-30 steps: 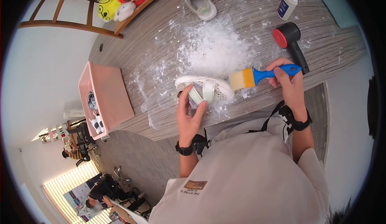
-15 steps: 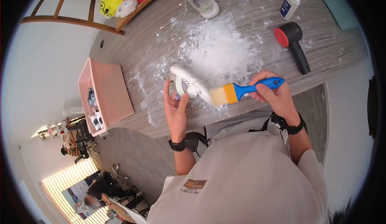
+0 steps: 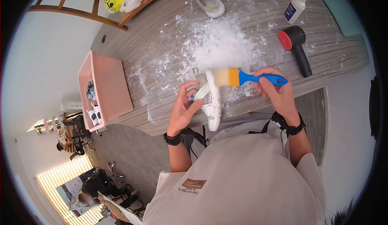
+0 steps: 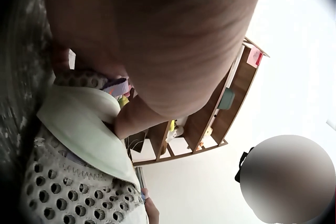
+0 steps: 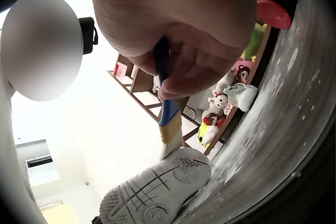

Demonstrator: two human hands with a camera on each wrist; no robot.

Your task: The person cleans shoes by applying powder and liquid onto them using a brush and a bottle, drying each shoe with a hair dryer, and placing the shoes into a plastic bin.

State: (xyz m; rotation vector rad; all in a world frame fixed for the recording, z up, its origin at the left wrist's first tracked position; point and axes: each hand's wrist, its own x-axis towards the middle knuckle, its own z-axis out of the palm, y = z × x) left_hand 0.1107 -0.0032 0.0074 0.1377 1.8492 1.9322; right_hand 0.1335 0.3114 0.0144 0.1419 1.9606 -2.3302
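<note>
A white child's shoe (image 3: 213, 104) with a pale green strap (image 4: 86, 134) is stood on its side, heel and toe in line with my body. My left hand (image 3: 182, 111) holds it by the upper, fingers at the opening and thumb on the strap. Its patterned sole (image 5: 157, 190) faces right. In my right hand (image 3: 278, 93) is a paint brush (image 3: 246, 77) with a blue handle, gripped between thumb and fingers. Pale bristles (image 5: 170, 148) meet the sole's edge. Perforated mesh (image 4: 68, 195) shows below the strap in the left wrist view.
White powder (image 3: 222, 43) covers the table's middle. Beyond it lies a second shoe (image 3: 208, 1). A black and red blower (image 3: 299, 49) and a white bottle (image 3: 295, 9) stand at the right. Left is a pink bin (image 3: 109, 87) with several items; soft toys (image 3: 131, 3) sit on a shelf.
My left hand first tilted the shoe up to the left, then turned it so its sole faces right. The brush moved left onto the shoe's toe, then up along the sole.
</note>
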